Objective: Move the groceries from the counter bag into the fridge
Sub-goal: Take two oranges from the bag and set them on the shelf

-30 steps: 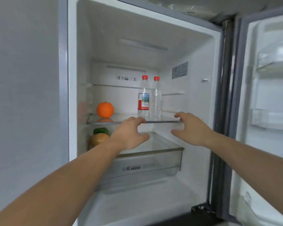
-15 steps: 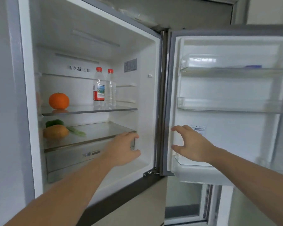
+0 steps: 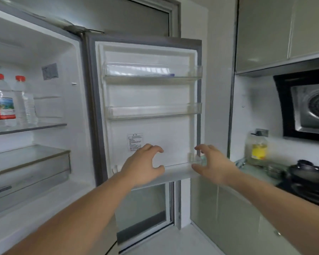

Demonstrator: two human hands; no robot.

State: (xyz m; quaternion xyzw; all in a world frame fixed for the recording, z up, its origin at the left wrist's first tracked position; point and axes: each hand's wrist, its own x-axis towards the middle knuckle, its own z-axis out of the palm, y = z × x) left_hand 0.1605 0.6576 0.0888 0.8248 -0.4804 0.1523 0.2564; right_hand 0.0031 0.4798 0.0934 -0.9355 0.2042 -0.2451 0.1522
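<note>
The fridge door (image 3: 151, 100) stands swung open, its white inner face to the camera; everything below is placed against it. On it sit two clear door racks (image 3: 153, 71) — an upper and a lower — and one printed sticker (image 3: 135, 142) under the lower rack. Two hands reach in front of the door's lower part; the left hand (image 3: 143, 167) hovers before the sticker's lower right corner, fingers curled apart and thumb spread, holding nothing; the right hand (image 3: 211, 163) hovers at the door's lower outer corner, fingers likewise loosely spread and empty; whether either touches the door I cannot tell. Left of the door lies the fridge (image 3: 44, 126) cavity; on its glass shelf (image 3: 31, 127) stand two water bottles (image 3: 3, 103) with red caps, side by side — one labelled, one bare; both are well apart from the hands, up and to the left of the left hand. Below that shelf is one clear drawer (image 3: 26, 172). Right of the door runs the worktop (image 3: 254, 169), carrying one oil jug (image 3: 258, 148) and one black pan (image 3: 309, 173); one range hood (image 3: 306, 105) hangs above them. The counter bag is not in view.
</note>
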